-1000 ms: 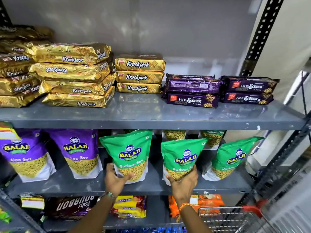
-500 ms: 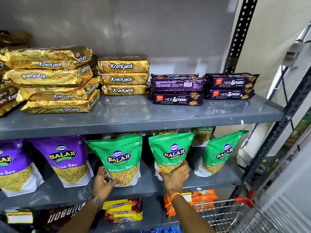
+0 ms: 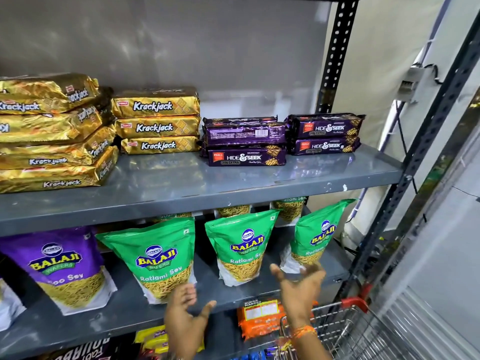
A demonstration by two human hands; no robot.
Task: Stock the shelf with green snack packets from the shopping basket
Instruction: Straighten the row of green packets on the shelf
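Three green Balaji Ratlami Sev packets stand in the front row of the middle grey shelf (image 3: pixel 124 311): a left packet (image 3: pixel 158 258), a middle packet (image 3: pixel 242 246) and a right packet (image 3: pixel 315 236). More green packets show behind them. My left hand (image 3: pixel 185 320) hovers in front of the shelf edge below the left packet, fingers spread, holding nothing. Blurred and open, my right hand (image 3: pixel 298 287) is just off the middle packet, holding nothing. The wire shopping basket (image 3: pixel 345 331) with a red handle sits at the lower right.
Purple Balaji Aloo Sev packets (image 3: pixel 62 266) stand left of the green ones. The upper shelf (image 3: pixel 207 188) carries gold Krackjack stacks (image 3: pixel 155 120) and purple Hide & Seek packs (image 3: pixel 244 141). An orange packet (image 3: pixel 259 318) lies on the shelf below. A black slotted upright (image 3: pixel 415 162) bounds the right side.
Both hands have let go of the left and middle green packets and pulled back from the shelf with fingers spread. The view has shifted right.
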